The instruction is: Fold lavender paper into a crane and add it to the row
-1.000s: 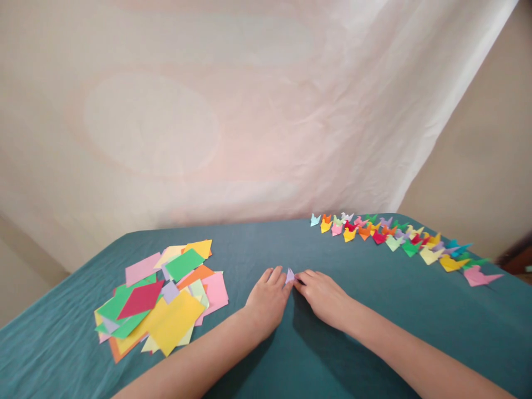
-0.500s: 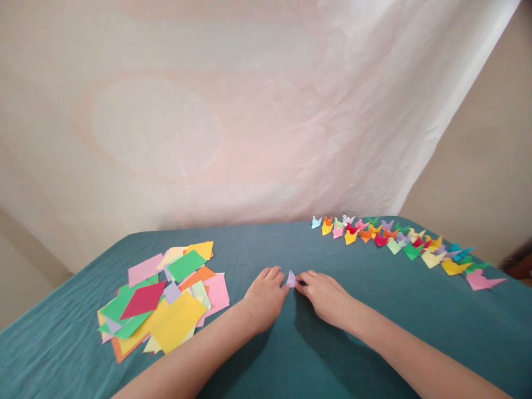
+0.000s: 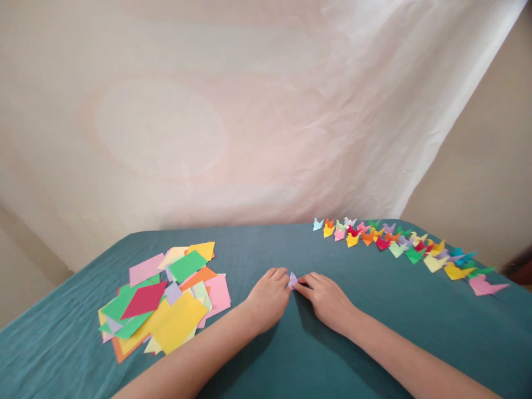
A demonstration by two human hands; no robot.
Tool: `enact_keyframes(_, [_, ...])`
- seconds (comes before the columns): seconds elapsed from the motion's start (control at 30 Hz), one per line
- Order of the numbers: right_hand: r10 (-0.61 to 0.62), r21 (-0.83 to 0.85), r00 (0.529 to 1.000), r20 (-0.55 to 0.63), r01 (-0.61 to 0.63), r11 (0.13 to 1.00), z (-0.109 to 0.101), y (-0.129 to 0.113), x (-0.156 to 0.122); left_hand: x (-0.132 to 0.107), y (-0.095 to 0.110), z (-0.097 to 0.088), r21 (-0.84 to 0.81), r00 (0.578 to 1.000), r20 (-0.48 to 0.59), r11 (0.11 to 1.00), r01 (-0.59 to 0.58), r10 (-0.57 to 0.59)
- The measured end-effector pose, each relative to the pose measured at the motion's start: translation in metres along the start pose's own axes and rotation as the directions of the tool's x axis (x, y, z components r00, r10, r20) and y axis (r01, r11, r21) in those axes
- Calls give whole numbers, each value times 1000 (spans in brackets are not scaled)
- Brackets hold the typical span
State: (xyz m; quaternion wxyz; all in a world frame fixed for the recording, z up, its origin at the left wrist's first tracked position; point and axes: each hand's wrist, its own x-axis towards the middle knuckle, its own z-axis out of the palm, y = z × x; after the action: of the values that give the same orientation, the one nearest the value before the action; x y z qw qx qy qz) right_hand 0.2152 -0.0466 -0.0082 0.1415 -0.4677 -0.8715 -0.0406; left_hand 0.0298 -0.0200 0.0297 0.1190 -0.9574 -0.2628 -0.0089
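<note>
A small lilac folded paper [image 3: 292,280] sits on the teal tablecloth [image 3: 316,354] between my two hands. My left hand [image 3: 268,299] rests knuckles-up with its fingers curled, pinching the paper's left side. From the right, my right hand [image 3: 328,299] presses its fingertips on the paper's other side. Most of the paper is hidden under my fingers; only a pointed tip shows.
A loose pile of coloured paper squares [image 3: 162,299] lies at the left. A curved row of several small folded paper birds [image 3: 399,246] runs along the far right, ending in a larger pink one [image 3: 484,285]. A pale cloth backdrop [image 3: 233,111] hangs behind the table.
Both hands stay on the lilac paper; my left fingers have curled in a little tighter. The view has tilted up slightly.
</note>
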Motion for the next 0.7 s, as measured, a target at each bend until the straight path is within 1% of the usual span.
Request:
enact_keyframes(0.17, [20, -85, 998, 54, -16, 996, -5, -4, 5, 0, -1, 5, 2, 1000, -16, 1000, -7, 7])
enact_keyframes(0.37, [46, -114, 995, 85, -36, 993, -8, -5, 10, 1, 0, 6, 20, 1000, -11, 1000, -6, 6])
enact_keyframes(0.53, [61, -112, 995, 82, -52, 992, -8, -3, 13, 2, 1, 6, 28, 1000, -3, 1000, -3, 4])
enact_keyframes(0.7, [75, -148, 995, 66, -65, 987, -5, -2, 15, 3, 2, 5, 19, 1000, 5, 1000, -8, 8])
